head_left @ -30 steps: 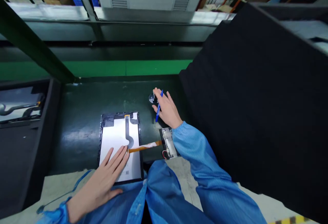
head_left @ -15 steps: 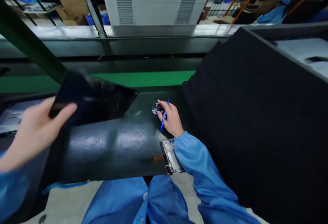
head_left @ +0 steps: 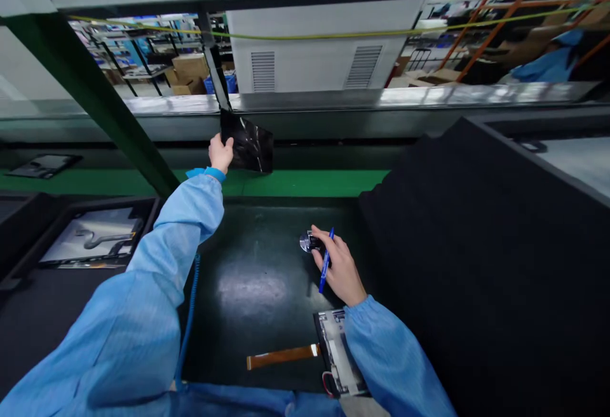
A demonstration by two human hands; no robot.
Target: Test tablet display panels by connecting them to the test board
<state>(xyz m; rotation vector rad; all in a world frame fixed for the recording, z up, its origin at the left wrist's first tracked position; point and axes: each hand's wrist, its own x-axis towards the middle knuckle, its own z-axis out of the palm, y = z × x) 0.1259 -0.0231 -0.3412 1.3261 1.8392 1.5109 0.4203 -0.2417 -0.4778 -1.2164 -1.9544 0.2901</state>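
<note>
My left hand is stretched far forward, closed on the left edge of a thin, glossy black panel held over the green strip beyond the mat. A blue pen rests in my right hand, between its fingers. Thumb and index fingertips of that hand are at a small round shiny object with a dark part, on the dark green mat. Under my right forearm lies an opened electronic device. An orange-brown flat ribbon cable extends left from it.
On the left, a black foam tray holds a device panel. Another flat panel lies farther back. A green post slants down at the left. Large black foam fills the right. A blue coiled cord hangs beside my left sleeve.
My left hand has carried the black panel forward and right, away from me. My right hand remains at the round object with the pen. The view has tilted up.
</note>
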